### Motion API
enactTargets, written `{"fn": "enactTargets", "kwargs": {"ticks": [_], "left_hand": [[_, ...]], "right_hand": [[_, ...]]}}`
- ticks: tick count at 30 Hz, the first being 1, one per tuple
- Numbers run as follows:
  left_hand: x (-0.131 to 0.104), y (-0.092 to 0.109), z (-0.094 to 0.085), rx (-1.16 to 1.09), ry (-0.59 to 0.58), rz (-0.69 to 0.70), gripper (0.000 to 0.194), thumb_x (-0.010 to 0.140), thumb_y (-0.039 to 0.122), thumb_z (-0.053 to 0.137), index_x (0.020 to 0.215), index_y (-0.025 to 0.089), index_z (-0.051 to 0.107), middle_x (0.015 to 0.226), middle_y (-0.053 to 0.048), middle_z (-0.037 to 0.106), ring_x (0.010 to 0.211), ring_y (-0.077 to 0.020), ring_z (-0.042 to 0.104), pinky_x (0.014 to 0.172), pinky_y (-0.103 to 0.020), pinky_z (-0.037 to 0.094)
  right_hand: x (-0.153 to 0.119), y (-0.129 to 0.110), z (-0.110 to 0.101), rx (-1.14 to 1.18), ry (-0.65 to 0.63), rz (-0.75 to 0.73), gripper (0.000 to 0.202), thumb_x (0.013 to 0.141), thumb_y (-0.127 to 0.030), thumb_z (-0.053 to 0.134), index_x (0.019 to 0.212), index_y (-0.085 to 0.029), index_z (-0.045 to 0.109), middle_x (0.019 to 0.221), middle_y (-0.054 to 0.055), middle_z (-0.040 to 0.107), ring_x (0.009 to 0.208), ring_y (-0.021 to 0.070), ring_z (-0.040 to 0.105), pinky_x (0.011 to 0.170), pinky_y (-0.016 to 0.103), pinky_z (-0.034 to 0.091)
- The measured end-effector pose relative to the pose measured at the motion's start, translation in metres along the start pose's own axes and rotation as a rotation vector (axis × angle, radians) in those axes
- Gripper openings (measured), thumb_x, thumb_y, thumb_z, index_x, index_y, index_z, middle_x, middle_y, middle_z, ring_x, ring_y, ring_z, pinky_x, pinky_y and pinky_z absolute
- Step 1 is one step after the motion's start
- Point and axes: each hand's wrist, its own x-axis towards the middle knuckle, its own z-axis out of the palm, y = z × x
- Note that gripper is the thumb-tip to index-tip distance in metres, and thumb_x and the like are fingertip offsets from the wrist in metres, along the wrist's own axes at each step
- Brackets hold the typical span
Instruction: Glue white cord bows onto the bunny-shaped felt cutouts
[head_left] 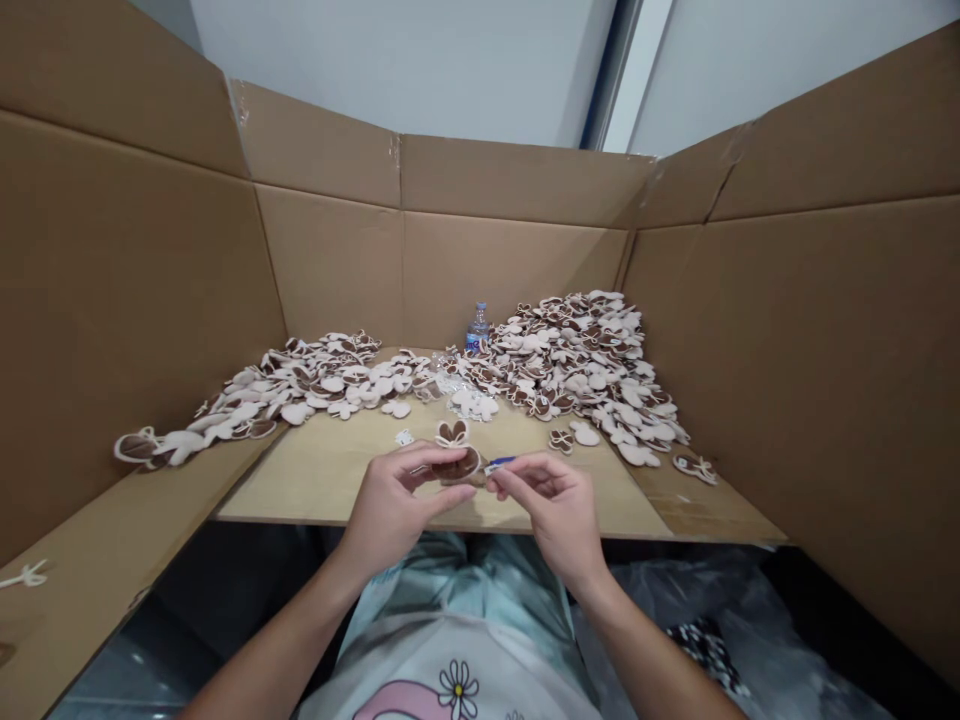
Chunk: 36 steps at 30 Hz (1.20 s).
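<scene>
Brown bunny piece [463, 468], partly covered | left fingers [453, 495] pinching it | right fingers [519, 484] pinching blue item [502, 461], mostly hidden

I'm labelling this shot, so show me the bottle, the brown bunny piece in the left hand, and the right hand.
Bottle [477, 334]: head view, on its body.
Brown bunny piece [466, 464]: head view, on its brown body, below the ears.
Right hand [559, 502]: head view, on the middle of the hand.

Two hands [394, 505], one bottle [478, 331], one worktop [311, 480], one blue item [502, 461], one held rabbit-shaped patch [466, 463]; piled patches [589, 360] too many to count.
</scene>
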Motion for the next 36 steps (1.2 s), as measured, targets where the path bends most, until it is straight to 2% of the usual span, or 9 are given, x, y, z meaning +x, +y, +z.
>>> {"fn": "enactTargets", "kwargs": {"ticks": [7,16,22,36], "left_hand": [[-0.004,0.0,0.004,0.019,0.02,0.036,0.024,0.071,0.021,0.079,0.095,0.02,0.078,0.096,-0.007,0.075,0.092,-0.021,0.069,0.086,-0.034,0.058],[-0.005,0.001,0.007,0.042,0.042,0.064,0.015,0.074,0.018,0.077,0.088,0.021,0.079,0.09,-0.006,0.076,0.085,-0.0193,0.069,0.08,-0.032,0.058],[-0.006,0.001,0.007,0.031,0.058,0.077,0.013,0.073,0.017,0.078,0.085,0.02,0.078,0.087,-0.005,0.076,0.083,-0.0181,0.07,0.078,-0.029,0.058],[-0.007,0.004,0.009,-0.055,0.051,0.09,0.009,0.07,0.012,0.077,0.075,0.02,0.074,0.077,-0.002,0.076,0.07,-0.0139,0.07,0.067,-0.023,0.058]], "right_hand": [[-0.004,0.001,0.007,0.023,-0.058,-0.097,0.011,0.072,-0.029,0.078,0.069,-0.021,0.071,0.073,0.003,0.07,0.071,0.0164,0.063,0.067,0.027,0.051],[-0.008,0.004,0.012,0.084,-0.06,-0.033,0.012,0.071,-0.03,0.079,0.069,-0.021,0.07,0.073,0.002,0.069,0.071,0.015,0.062,0.067,0.026,0.05],[-0.009,0.004,0.013,0.168,-0.106,-0.005,0.011,0.075,-0.028,0.076,0.072,-0.021,0.069,0.073,0.001,0.068,0.07,0.014,0.064,0.07,0.027,0.052],[-0.014,0.007,0.015,0.257,-0.13,-0.023,0.009,0.08,-0.023,0.074,0.075,-0.019,0.068,0.073,-0.001,0.068,0.07,0.0107,0.064,0.07,0.023,0.051]]}}
